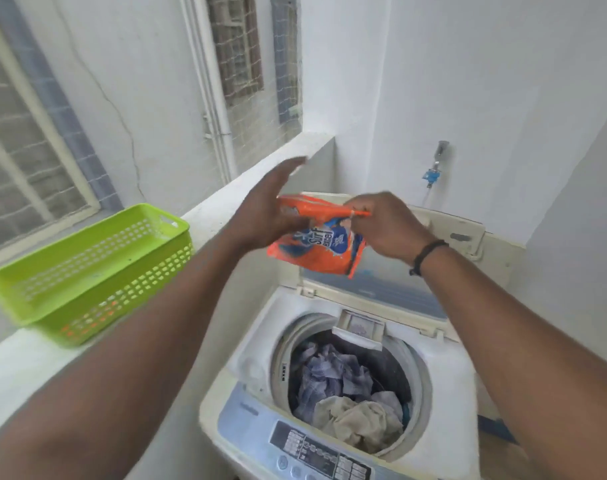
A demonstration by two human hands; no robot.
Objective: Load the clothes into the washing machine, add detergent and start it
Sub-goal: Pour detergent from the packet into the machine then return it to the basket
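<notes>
An orange and blue detergent pouch (pixel 315 242) hangs in the air above the top-loading washing machine (pixel 260 341). My right hand (pixel 385 226) pinches the pouch's folded top edge. My left hand (pixel 270 206) is against the pouch's left side, thumb under the fold, fingers stretched out. The machine's lid (pixel 374 285) stands raised at the back. The drum holds blue checked and beige clothes (pixel 347 393). A small detergent drawer (pixel 360 329) sits at the drum's back rim. The control panel (pixel 315 448) is at the front.
A green perforated plastic basket (pixel 87 271) rests on the white ledge (pixel 35 368) to the left of the machine. A wall tap with a blue fitting (pixel 433 171) is behind the machine. Windows with netting lie to the left and straight ahead.
</notes>
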